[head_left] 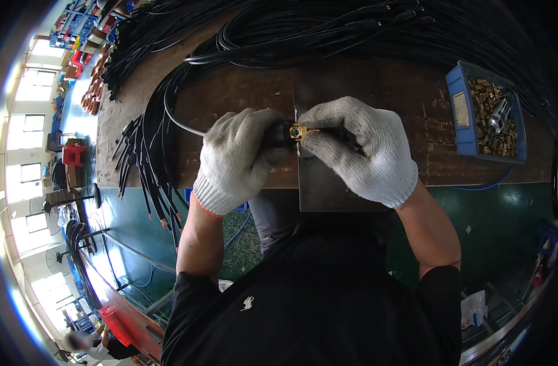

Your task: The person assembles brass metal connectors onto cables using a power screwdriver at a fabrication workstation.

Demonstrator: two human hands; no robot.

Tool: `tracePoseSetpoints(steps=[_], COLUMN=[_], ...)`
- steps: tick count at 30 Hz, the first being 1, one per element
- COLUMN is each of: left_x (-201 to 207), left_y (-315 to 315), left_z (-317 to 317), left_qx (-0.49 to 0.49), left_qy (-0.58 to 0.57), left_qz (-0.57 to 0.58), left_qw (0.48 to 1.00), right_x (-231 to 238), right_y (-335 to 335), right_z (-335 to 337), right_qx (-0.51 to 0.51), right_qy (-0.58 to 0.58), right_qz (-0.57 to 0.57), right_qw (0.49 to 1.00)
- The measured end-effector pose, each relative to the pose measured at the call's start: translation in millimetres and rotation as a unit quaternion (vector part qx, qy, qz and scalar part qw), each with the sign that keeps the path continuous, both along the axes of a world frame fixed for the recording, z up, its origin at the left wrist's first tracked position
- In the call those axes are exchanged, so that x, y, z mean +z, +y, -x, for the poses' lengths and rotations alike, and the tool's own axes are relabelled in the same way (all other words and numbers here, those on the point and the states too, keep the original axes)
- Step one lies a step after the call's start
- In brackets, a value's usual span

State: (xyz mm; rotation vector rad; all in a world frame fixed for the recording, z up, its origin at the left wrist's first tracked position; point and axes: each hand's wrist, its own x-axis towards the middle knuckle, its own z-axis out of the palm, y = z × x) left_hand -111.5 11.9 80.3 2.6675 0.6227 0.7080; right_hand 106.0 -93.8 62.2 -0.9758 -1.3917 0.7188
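Both my hands wear whitish knit work gloves with greyed fingers, and they meet over the table's front part. My left hand (235,149) is closed round the end of a black cable, whose dark tip (283,134) shows between the fingers. From the left, a cable (184,126) curves into that hand. Between thumb and forefinger, my right hand (361,143) pinches a small brass fitting (298,132) with a round screw-like hole facing up. The fitting sits right against the dark tip; I cannot tell how far they are joined.
Bundles of black cable (273,39) lie across the back of the brown table (242,91), with cut ends (163,207) hanging off its front left. A blue bin (464,116) at right holds brass fittings and a metal tool (500,114). Another person (102,349) is far left.
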Motion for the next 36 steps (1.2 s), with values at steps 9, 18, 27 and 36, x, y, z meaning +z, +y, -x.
tracePoseSetpoints(steps=[9, 18, 27, 36], left_x=[1, -8, -9, -24], left_y=[-4, -8, 16, 59], left_z=[-4, -16, -25, -81], left_qx=[-0.002, 0.031, 0.076, -0.090], left_qy=[0.070, 0.168, -0.056, -0.458], left_qz=[0.021, -0.091, -0.188, 0.581], left_qw=[0.997, 0.981, 0.978, 0.667], right_x=[-10, -42, -16, -45], right_y=[-5, -1, 50, 80], right_z=[-4, -4, -10, 9], right_qx=[-0.045, -0.003, -0.104, -0.118], right_qy=[-0.091, 0.039, 0.095, 0.148], right_qz=[0.002, 0.089, 0.224, 0.179], right_qw=[0.995, 0.995, 0.964, 0.965])
